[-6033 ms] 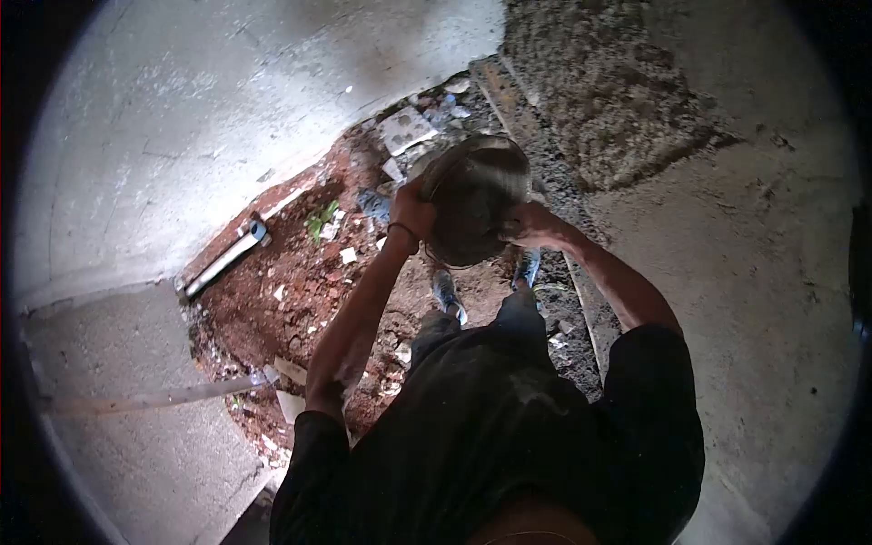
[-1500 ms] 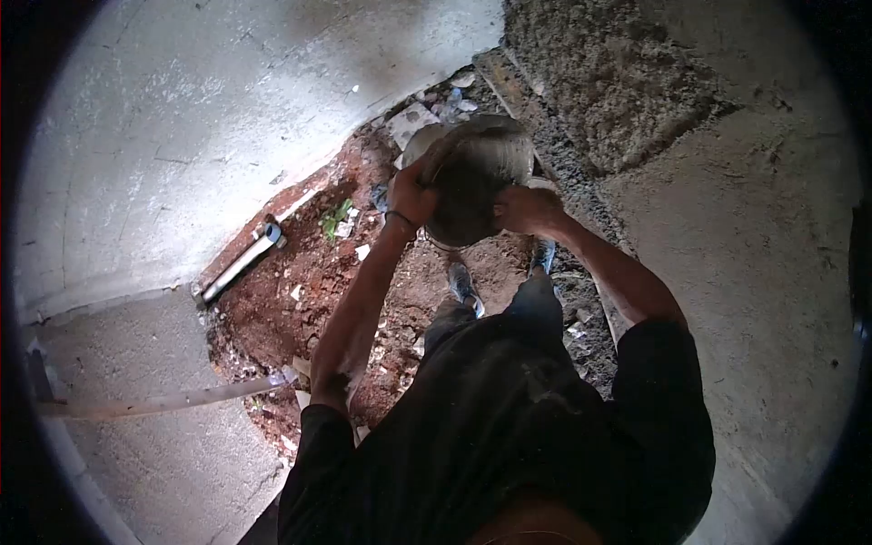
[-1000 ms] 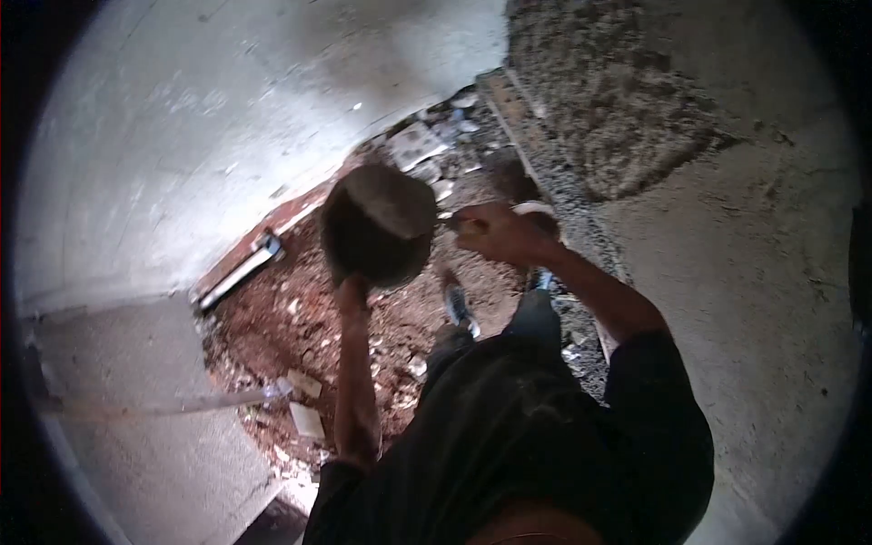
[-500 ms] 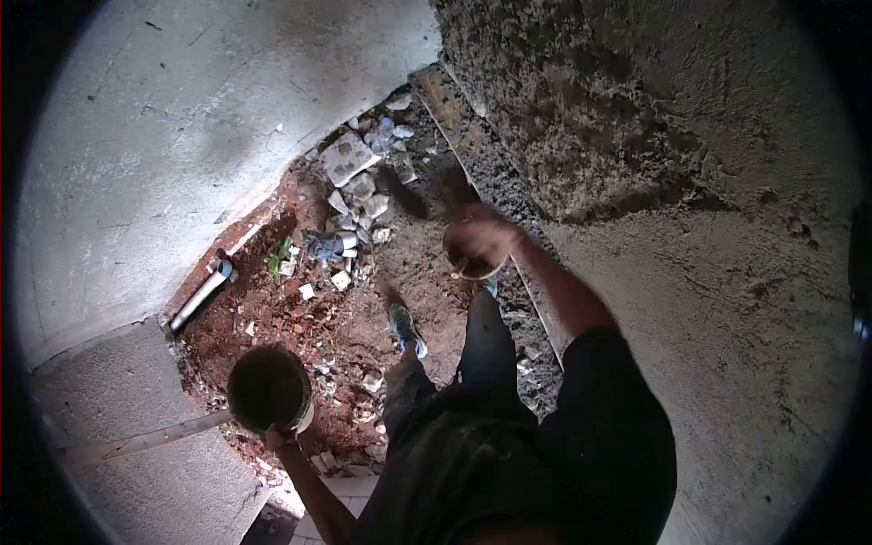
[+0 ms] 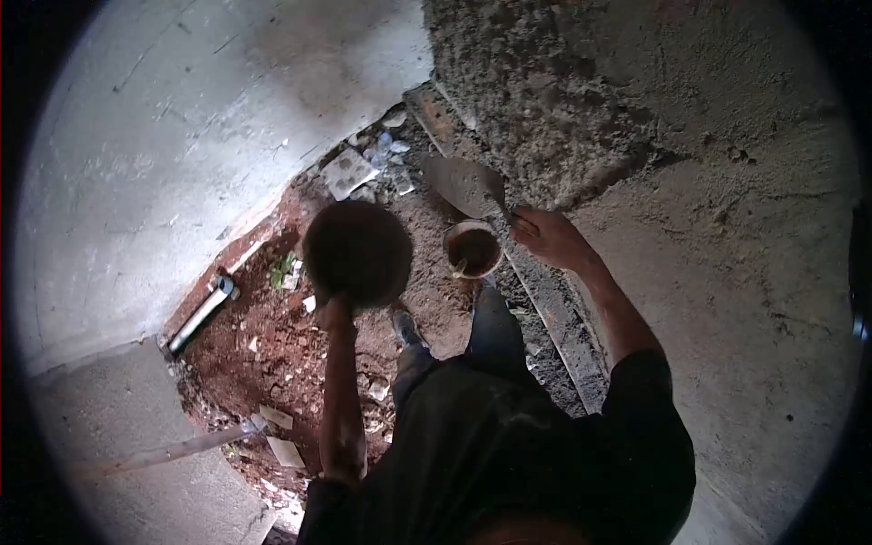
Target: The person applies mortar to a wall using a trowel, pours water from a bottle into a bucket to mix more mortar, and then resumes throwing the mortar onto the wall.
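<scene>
Head view: the left hand (image 5: pixel 333 313) is closed on the lower rim of a round dark pan (image 5: pixel 357 252), held up at arm's length over the red soil (image 5: pixel 272 354); the right hand (image 5: pixel 545 238) is wrapped round the handle of a trowel (image 5: pixel 465 184), whose blade points along the rough wall (image 5: pixel 563 100); between pan and trowel, a small pot (image 5: pixel 473 250) stands on the ground near the wall's foot. As I judge it, the pan, gripped by one edge only, could tip or slip from the fingers; the loose rubble (image 5: pixel 350 171) could turn a foot. The pan's face is too shadowed to tell whether anything is in it; the pot holds something brownish.
</scene>
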Action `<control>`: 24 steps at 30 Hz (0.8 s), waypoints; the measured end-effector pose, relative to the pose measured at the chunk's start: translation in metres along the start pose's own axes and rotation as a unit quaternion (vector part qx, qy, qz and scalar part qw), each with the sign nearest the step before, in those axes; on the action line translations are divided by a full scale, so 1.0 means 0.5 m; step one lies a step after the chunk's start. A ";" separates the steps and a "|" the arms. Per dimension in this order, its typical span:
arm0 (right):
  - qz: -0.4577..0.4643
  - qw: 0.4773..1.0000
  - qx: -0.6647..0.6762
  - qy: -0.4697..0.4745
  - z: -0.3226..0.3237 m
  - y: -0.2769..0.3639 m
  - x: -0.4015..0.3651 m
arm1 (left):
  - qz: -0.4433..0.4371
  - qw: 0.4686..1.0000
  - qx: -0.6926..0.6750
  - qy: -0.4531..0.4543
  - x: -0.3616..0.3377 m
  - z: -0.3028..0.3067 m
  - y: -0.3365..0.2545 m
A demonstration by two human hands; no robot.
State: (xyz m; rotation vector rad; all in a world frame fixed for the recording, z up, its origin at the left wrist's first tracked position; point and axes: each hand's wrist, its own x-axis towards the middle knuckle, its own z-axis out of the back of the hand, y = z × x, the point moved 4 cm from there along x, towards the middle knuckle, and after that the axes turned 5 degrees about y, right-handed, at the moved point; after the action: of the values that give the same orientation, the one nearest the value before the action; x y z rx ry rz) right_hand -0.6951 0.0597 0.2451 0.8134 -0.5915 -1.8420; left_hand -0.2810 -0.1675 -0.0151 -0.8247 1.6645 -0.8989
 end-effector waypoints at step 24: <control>0.017 0.851 -0.495 -0.172 -0.286 0.448 0.064 | -0.104 0.956 0.026 0.273 -0.123 -0.240 -0.497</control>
State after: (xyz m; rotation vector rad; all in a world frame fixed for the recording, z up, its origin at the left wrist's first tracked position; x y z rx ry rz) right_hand -0.4632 -0.0613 0.3011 -0.2249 0.1824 -1.9272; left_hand -0.3599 -0.2155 0.2522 -0.7647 2.0364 -1.4068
